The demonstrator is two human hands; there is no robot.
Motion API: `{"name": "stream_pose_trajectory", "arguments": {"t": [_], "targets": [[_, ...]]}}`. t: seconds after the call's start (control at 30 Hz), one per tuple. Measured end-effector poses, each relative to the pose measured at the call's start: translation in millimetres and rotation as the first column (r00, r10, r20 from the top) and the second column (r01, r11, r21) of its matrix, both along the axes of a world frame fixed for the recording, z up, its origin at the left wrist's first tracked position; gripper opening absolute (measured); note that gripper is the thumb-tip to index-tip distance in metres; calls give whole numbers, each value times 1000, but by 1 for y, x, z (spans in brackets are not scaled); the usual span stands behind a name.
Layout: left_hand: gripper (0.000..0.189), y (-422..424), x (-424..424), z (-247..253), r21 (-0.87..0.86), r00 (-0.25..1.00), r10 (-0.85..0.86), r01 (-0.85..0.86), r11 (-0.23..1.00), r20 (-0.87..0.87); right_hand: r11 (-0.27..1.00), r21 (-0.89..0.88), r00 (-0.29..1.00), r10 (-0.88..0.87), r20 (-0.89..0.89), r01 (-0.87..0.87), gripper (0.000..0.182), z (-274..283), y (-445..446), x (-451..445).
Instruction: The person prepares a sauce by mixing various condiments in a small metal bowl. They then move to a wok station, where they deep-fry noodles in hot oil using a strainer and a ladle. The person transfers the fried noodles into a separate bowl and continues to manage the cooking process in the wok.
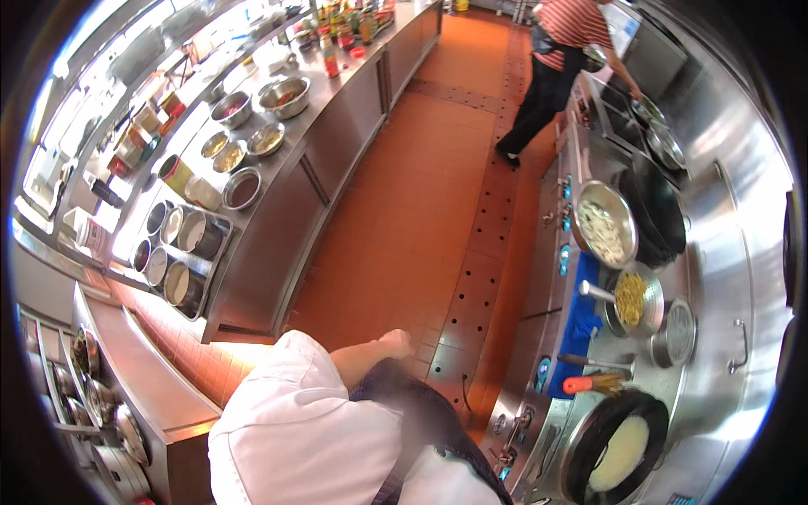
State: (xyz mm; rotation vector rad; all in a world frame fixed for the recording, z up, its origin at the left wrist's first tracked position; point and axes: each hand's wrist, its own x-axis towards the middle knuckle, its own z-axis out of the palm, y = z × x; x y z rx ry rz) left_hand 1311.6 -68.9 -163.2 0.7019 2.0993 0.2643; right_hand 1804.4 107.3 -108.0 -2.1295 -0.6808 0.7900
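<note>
My left hand (396, 344), below a short white sleeve, hangs over the tiled floor in front of my dark apron (435, 404). Its fingers look curled in, and I see nothing held in it. My right hand is out of view. At the lower right a black wok (571, 464) on the range contains pale, cloudy liquid (622, 451). Beside it lie an orange-handled bamboo brush (584, 384) and a long-handled utensil (600, 363). A perforated strainer (655, 297) holds yellow food. Farther along, a steel bowl (630, 218) holds pale strips.
At the upper right another person (549, 69) reaches to a pan on the range. The left steel counter (303, 148) bears several food bowls and a tray (230, 237) of steel canisters. A black wok (656, 208) stands behind the pale strips. Blue cloth (577, 322) lies along the range.
</note>
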Motion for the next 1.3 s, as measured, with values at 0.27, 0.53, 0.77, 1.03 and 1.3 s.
{"name": "stream_pose_trajectory", "arguments": {"t": [0.27,0.53,0.77,1.03,1.3], "targets": [[42,-92,-188,-35,-185,970,210,-231,955,-126,819,574,947,185,-262,-1,42,118,53,-159],[44,-135,-295,-64,-96,863,474,-494,864,-176,723,620,138,678,-722,-305,37,130,120,-424],[43,-137,-323,-86,-79,801,578,-594,801,-156,442,549,-238,582,-777,-709,19,106,151,-650],[42,-98,-468,-38,-23,644,728,-753,658,-235,184,420,-332,374,-866,-889,9,120,201,-920],[64,5,-746,20,526,150,970,-850,26,194,255,363,-393,-77,-916,-896,16,108,244,-1104]]}}
